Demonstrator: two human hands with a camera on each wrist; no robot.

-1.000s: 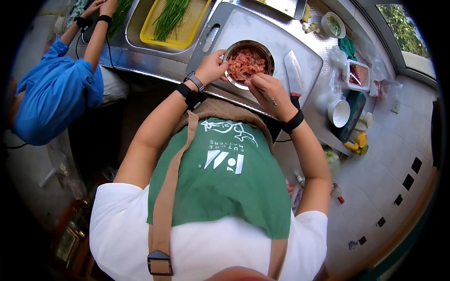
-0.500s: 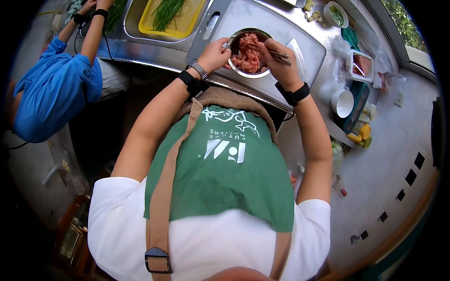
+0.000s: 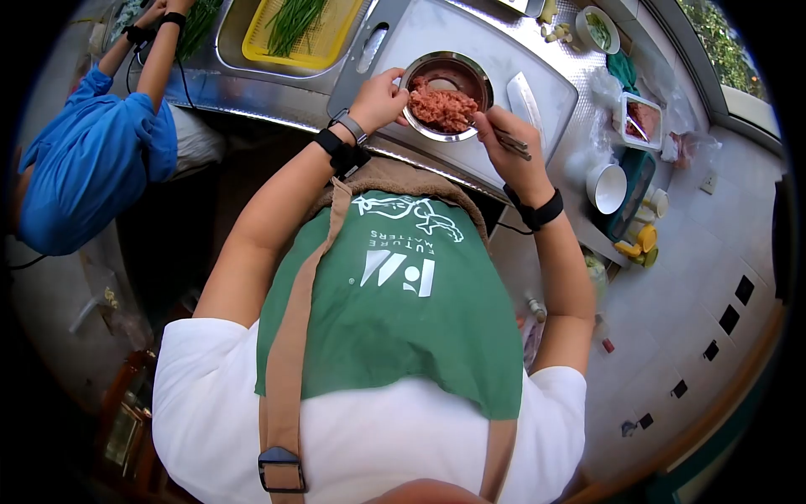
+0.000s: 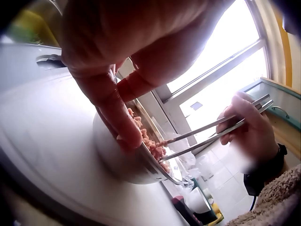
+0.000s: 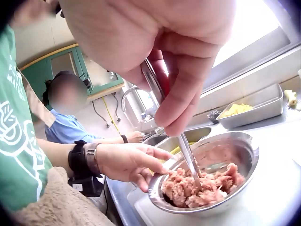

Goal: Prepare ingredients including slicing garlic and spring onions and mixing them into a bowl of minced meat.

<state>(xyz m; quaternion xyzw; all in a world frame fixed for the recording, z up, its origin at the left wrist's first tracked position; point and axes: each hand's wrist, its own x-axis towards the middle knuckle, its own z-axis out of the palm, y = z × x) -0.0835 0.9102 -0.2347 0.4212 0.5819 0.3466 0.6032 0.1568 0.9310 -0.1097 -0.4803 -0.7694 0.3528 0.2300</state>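
Note:
A steel bowl [image 3: 483, 77] on the white cutting board [image 3: 420, 29] holds raw ground meat [image 3: 442, 109], gathered on the side nearest the body. My left hand [image 3: 379, 99] pinches the bowl's rim at its left, thumb and fingers over the edge in the left wrist view. My right hand [image 3: 514, 151] grips a pair of metal chopsticks [image 4: 207, 127]. Their tips are down in the meat [image 5: 202, 186], as the right wrist view shows. Part of the bowl's inner floor shows bare beyond the meat.
A knife [image 3: 525, 101] lies on the board right of the bowl. Left is a sink with a yellow basket [image 3: 342, 42] of green stalks. Rightward are a white bowl [image 3: 605, 188] and a tray of meat [image 3: 641, 122]. Another person [image 3: 92, 172] works at the far left.
The chopsticks have worked through the meat, which has shifted from the bowl's left and middle toward its near side. My right hand has moved down and right; the left keeps its hold.

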